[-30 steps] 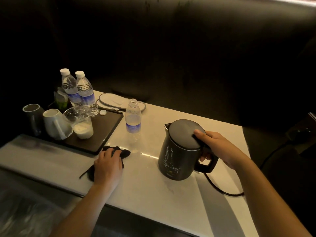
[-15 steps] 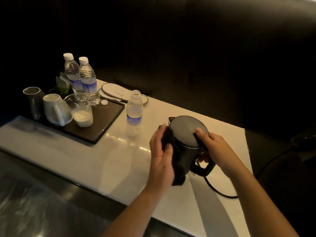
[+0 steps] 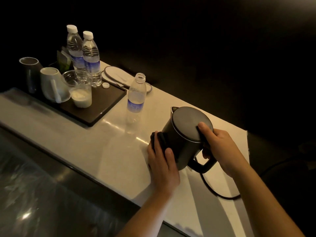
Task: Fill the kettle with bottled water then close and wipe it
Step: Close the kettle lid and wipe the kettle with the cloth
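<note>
Near the table's (image 3: 106, 151) right edge, the left hand (image 3: 162, 161) pressed a cloth (image 3: 158, 140) against the kettle (image 3: 184, 139); the right hand (image 3: 220, 147) gripped its handle.

We see a matt dark kettle (image 3: 184, 139), a dark cloth (image 3: 159, 140) at its eight o'clock, clear plastic bottles (image 3: 136, 98), and a glossy pale counter (image 3: 109, 151).

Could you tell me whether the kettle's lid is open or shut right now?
Shut. The lid lies flat on the kettle, with the right hand thumb resting on its edge.
</note>
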Available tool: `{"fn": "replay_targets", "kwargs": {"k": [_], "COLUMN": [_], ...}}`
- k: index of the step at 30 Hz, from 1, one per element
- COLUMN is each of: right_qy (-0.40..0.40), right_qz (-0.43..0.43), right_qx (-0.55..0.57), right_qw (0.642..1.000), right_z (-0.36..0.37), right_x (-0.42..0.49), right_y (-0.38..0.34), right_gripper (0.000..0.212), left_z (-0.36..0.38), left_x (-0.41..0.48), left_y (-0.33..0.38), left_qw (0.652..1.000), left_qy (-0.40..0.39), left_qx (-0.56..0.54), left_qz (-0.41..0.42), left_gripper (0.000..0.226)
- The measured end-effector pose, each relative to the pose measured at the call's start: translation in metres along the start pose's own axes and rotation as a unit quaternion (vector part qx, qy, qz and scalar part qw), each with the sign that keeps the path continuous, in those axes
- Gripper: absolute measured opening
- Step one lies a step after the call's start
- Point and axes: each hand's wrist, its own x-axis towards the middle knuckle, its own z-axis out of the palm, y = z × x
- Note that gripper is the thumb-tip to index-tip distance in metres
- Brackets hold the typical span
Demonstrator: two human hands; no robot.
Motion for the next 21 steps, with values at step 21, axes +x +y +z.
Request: {"fn": "replay_targets", "kwargs": {"k": [21], "right_qy": [0.012], "right_qz": [-0.004], "right_qx": [0.01], "right_qw": [1.0], "right_z": [-0.003], "right_x": [0.001], "right_y": [-0.002], "right_gripper": [0.067], "left_z": [0.006], "left_x": [-0.004], "left_y": [0.003], "left_qw": [0.997], "left_qy": [0.024], "left_qx": [0.069], "left_qz": [0.004], "left_gripper": [0.055]}}
